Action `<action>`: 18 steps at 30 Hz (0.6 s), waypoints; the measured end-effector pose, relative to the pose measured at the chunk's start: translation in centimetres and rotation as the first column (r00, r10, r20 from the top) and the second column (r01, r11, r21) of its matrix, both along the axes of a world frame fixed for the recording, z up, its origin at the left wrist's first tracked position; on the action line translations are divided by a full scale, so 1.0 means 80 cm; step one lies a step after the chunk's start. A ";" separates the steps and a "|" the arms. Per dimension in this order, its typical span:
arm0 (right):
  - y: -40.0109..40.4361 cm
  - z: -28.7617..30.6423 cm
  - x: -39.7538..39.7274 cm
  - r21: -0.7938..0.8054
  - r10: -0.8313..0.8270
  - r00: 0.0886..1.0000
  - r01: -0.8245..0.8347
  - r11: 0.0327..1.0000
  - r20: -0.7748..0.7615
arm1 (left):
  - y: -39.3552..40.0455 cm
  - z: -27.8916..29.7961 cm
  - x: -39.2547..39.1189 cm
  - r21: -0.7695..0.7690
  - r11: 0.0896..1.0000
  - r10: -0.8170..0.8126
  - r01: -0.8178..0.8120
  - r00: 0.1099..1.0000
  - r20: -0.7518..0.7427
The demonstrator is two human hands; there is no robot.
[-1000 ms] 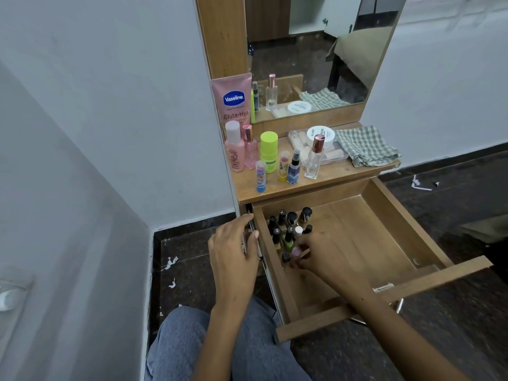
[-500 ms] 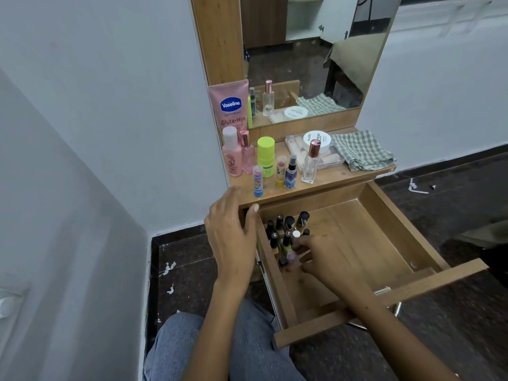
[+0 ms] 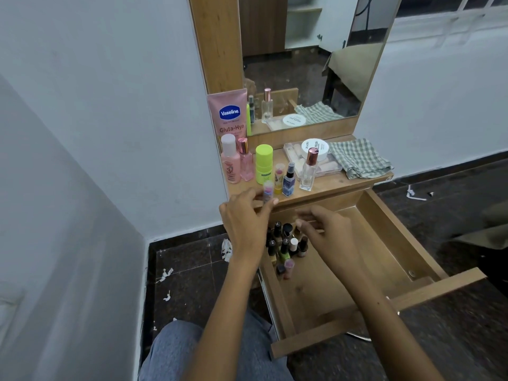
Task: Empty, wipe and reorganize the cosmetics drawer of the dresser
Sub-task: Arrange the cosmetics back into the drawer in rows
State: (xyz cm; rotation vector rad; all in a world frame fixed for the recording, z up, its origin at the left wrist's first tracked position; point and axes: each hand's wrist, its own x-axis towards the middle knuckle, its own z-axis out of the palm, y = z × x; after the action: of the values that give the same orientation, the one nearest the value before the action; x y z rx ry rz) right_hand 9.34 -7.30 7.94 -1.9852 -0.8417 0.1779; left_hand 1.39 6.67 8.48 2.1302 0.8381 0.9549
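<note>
Kneeling or seated before the dresser, the person shows a grey trouser leg at the near edge. Beyond it the wooden drawer stands pulled out over dark floor tiles. A cluster of nail polish bottles stands upright in its left rear corner; the remaining drawer floor is bare wood. The right hand hovers above that cluster, fingers loosely bent and blurred, nothing visibly held. The left hand is at the front edge of the dresser top, fingertips closing around a small lip balm stick; firm grip cannot be confirmed owing to blur. Further back stand a yellow-green capped container, a blue spray bottle, a clear perfume bottle, two pink bottles, a Vaseline tube, a white jar and a folded checked cloth, below the mirror.
</note>
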 end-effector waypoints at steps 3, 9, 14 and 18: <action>0.003 -0.001 -0.003 -0.063 0.096 0.989 -0.090 0.994 0.115 | -0.027 -0.002 -0.018 -0.063 0.988 -0.138 0.144 0.986 0.099; -0.010 -0.008 -0.007 -0.086 0.142 0.970 -0.127 0.988 0.199 | -0.063 -0.006 -0.038 -0.128 0.948 -0.280 0.291 0.955 0.097; -0.030 -0.017 0.001 -0.253 0.081 0.995 -0.063 0.965 0.061 | -0.053 -0.023 -0.059 0.026 0.963 -0.255 0.267 0.943 -0.215; -0.030 -0.040 -0.001 -0.448 0.087 0.996 -0.076 0.891 0.003 | -0.054 -0.024 -0.067 0.133 0.936 -0.228 0.325 0.850 -0.475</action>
State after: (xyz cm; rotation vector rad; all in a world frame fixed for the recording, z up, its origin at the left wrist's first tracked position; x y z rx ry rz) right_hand 9.29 -9.69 4.76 -2.3848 -0.9637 0.4329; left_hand -3.99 2.37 6.58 2.6263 0.6288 0.4067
